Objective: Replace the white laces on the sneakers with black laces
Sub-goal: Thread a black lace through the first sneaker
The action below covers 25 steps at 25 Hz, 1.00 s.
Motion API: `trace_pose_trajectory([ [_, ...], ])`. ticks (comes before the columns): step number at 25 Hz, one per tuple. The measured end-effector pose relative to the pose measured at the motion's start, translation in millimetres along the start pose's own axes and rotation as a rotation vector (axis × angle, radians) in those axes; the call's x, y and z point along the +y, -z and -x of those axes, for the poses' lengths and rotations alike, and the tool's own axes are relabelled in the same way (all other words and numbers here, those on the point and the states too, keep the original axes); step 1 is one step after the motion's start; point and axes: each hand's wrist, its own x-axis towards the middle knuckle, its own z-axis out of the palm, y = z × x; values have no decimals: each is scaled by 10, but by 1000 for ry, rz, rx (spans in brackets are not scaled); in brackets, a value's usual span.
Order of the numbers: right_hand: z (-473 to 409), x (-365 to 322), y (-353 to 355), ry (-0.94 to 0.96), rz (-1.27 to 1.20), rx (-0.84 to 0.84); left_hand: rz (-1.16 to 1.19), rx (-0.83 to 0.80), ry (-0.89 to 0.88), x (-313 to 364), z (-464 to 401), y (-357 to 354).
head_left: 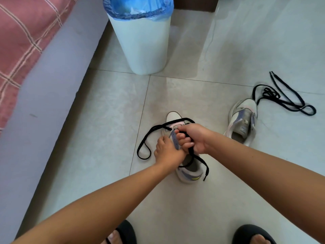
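A white sneaker (173, 117) with blue trim lies on the floor tiles, toe pointing away from me. A black lace (146, 136) crosses its toe end, loops out to the left, and its other end trails past the heel on the right. My right hand (191, 138) grips this lace above the tongue. My left hand (167, 150) holds the sneaker's blue eyelet strip on its left side. A second white sneaker (243, 118) lies unlaced to the right. Beside it a second black lace (284, 97) lies loose on the floor.
A white waste bin (146, 46) with a blue liner stands on the floor beyond the near sneaker. A bed with a pink checked cover (22, 36) and a grey side runs along the left. My feet in black slippers (253, 234) are at the bottom edge.
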Motion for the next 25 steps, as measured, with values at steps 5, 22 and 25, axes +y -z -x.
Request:
trace_pose_trajectory([
  [5, 36, -70, 22, -34, -28, 19, -80, 129, 44, 189, -25, -133],
  [22, 1244, 589, 73, 493, 387, -8, -15, 197, 158, 286, -369, -341],
  [25, 1598, 639, 74, 620, 449, -173, -13, 229, 69, 206, -435, -163],
])
